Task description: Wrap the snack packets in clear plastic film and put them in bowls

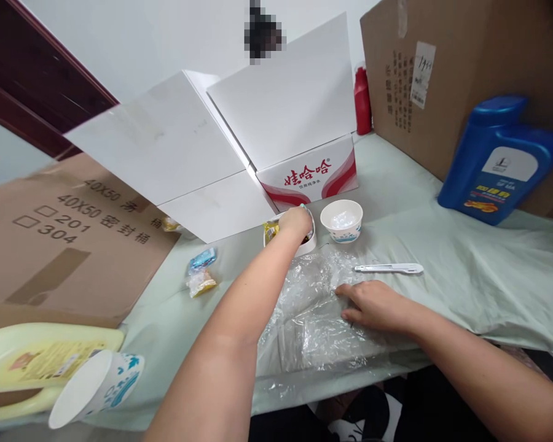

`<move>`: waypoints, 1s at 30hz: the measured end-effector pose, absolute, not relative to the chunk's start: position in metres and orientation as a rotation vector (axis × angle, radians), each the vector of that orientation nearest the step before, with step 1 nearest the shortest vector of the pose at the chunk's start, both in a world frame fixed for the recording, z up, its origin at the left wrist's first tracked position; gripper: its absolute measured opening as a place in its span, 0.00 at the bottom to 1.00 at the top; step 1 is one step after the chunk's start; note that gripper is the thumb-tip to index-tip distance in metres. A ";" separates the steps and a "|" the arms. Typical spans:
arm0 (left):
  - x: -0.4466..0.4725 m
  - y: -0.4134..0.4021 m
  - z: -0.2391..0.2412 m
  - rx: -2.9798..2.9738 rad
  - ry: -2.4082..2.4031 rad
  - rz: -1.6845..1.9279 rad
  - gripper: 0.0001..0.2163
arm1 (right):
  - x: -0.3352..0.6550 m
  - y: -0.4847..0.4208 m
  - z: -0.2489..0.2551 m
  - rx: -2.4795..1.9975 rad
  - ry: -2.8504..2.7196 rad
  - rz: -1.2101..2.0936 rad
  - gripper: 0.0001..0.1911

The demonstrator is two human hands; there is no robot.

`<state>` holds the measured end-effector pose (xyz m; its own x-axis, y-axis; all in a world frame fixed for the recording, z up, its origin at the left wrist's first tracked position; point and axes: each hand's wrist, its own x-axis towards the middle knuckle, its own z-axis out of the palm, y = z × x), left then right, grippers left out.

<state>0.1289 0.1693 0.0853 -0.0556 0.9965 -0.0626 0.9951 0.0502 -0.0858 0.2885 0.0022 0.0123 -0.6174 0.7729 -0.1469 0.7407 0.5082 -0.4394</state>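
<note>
My left hand (pixel 297 222) reaches down into a small white container (pixel 308 247) against the foot of the white box. Its fingers are hidden inside, so what they touch does not show. A yellow wrapped packet (pixel 271 231) pokes up beside it in the container. My right hand (pixel 373 304) lies open with fingers stretched out on crinkled clear plastic film (pixel 313 307). Just beyond those fingers is a white utility knife (pixel 389 268). A white paper bowl with blue print (pixel 341 220) stands to the right of the container, something clear and shiny inside it.
A white carton (pixel 308 175) with raised flaps stands behind. Small packets (pixel 201 273) lie to the left, near a brown carton (pixel 69 233). A yellow jug (pixel 37 356) and a tilted paper cup (pixel 96 387) are front left. A blue jug (pixel 498 162) and red bottle (pixel 362 101) stand right.
</note>
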 end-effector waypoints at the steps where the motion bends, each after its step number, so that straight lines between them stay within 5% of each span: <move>1: 0.131 0.167 0.086 -2.126 -2.266 0.144 0.20 | 0.289 0.002 0.013 -1.330 -2.672 0.730 0.23; 5: 0.133 0.140 0.090 -2.002 -2.177 -0.051 0.27 | 0.292 0.002 0.016 -1.290 -2.686 0.737 0.24; 8: 0.116 0.102 0.088 -2.058 -1.871 -0.260 0.21 | 0.294 0.001 0.017 -1.299 -2.713 0.731 0.26; 12: 0.068 0.049 0.063 -2.734 -1.516 0.046 0.09 | 0.296 -0.002 0.019 -1.300 -2.738 0.730 0.30; 16: 0.009 0.024 0.026 -2.643 -1.739 0.122 0.13 | 0.297 -0.008 0.027 -1.348 -2.811 0.747 0.33; 26: -0.039 -0.080 0.007 -2.714 -1.488 -0.836 0.06 | 0.299 -0.004 0.024 -1.383 -2.862 0.639 0.29; 30: -0.039 -0.123 -0.003 -2.921 -1.341 -0.499 0.24 | 0.297 0.000 0.018 -1.457 -2.795 0.576 0.26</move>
<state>-0.0388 -0.1226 -0.0031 0.6142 0.7551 0.2294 0.7211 -0.6551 0.2255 0.2972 0.0001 0.0181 -0.5851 0.7812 -0.2178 0.8037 0.5225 -0.2848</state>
